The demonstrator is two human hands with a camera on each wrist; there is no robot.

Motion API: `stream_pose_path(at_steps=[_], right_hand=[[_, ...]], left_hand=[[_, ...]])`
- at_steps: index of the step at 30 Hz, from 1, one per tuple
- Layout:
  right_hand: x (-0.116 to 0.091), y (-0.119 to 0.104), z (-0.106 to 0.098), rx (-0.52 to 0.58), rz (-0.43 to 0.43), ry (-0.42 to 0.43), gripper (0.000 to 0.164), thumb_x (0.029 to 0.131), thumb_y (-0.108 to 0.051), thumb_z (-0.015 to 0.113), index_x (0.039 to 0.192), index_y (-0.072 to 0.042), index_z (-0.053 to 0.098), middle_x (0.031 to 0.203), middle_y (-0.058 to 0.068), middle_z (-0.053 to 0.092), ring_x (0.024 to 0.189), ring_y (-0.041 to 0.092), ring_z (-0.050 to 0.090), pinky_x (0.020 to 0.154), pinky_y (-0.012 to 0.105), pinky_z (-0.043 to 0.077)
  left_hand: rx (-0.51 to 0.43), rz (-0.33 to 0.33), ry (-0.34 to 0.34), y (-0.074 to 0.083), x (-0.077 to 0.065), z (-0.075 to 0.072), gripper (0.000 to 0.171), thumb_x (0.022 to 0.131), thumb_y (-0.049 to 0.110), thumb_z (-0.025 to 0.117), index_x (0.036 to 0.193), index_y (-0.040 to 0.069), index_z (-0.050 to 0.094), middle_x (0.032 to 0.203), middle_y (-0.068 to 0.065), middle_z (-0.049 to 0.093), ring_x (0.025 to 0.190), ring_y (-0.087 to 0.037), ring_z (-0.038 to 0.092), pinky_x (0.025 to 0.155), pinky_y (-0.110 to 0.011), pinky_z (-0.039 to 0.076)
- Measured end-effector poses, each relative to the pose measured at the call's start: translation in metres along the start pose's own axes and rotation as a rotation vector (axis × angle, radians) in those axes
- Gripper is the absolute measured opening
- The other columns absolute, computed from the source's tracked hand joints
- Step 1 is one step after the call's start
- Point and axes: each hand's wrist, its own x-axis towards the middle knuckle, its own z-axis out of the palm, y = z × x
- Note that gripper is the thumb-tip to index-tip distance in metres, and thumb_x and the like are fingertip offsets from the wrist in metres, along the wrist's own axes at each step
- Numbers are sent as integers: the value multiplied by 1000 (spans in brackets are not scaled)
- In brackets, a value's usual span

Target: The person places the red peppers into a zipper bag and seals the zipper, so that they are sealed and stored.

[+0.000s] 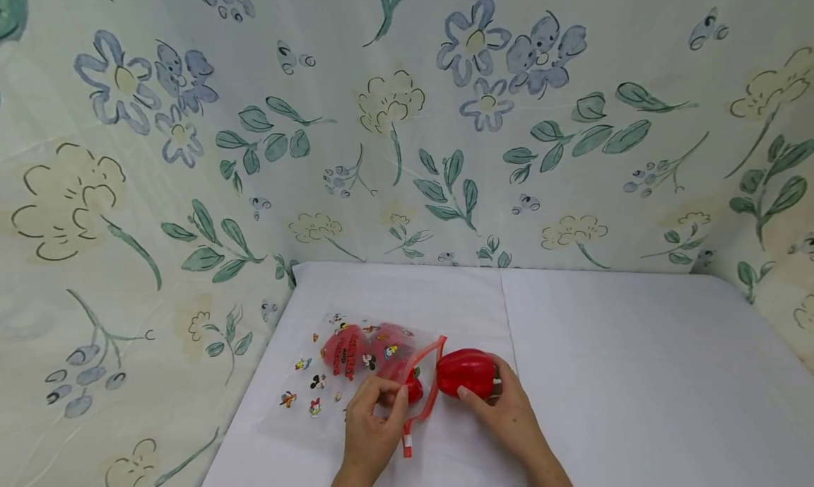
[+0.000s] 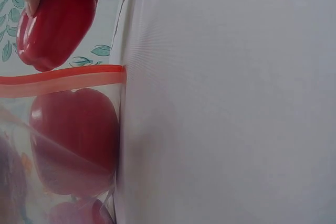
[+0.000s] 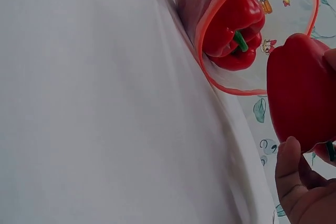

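A clear zip bag (image 1: 299, 384) printed with cartoon characters lies on the table, its red zip edge (image 1: 430, 399) spread apart at the right. Inside it are several red bell peppers (image 1: 343, 349), and one shows its green stem (image 3: 240, 41) near the mouth. My left hand (image 1: 375, 420) pinches the bag by its mouth; that hand is out of its own wrist view. In my right hand (image 1: 509, 409) is another red bell pepper (image 1: 466, 374), gripped around its stem end. This pepper's blunt end points at the bag's opening, just outside it.
A white cloth (image 1: 636, 374) covers the table, with a crease running from front to back. Floral fabric (image 1: 394, 119) hangs behind the table and along its left and right sides. The zip's slider end (image 1: 408, 444) hangs toward the front.
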Motion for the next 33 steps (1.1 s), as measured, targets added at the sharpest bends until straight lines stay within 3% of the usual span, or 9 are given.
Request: stream_pose_path(at_steps=[5,15,23,30,33], right_hand=[[-2,-3,6,16,-16,-22,95,73,-46,89,148,-15,41,125,10,60,101,22,61,76,37,61],[-7,-10,21,3,-71,-38,91,75,-46,88,148,-12,44,128,11,61,95,19,63,76,37,62],[-8,-16,29,22,-70,-37,87,83,-45,81,151,-8,42,130,15,63,86,17,63,73,33,60],[-12,-14,30,-23,-120,-21,64,97,-32,67,150,-4,44,122,11,69,91,14,65,77,34,60],[-12,-14,29,-29,-119,-22,61,99,-30,64,151,-3,44,124,11,69,91,14,64,77,34,60]], left_hand=[[0,7,1,0,0,0,24,88,6,77,87,27,65,85,17,60,78,-3,57,68,-20,54],[-3,58,17,-2,0,1,24,88,6,77,88,27,66,84,19,59,77,-2,57,67,-21,54],[-9,57,14,-3,0,1,24,89,7,77,88,28,66,82,19,57,77,-3,57,69,-21,54],[2,50,17,-3,0,1,25,88,6,77,87,28,65,82,19,56,77,-3,57,69,-21,54],[7,52,19,-3,0,1,25,88,6,77,88,28,65,82,19,56,78,-3,57,69,-21,54]])
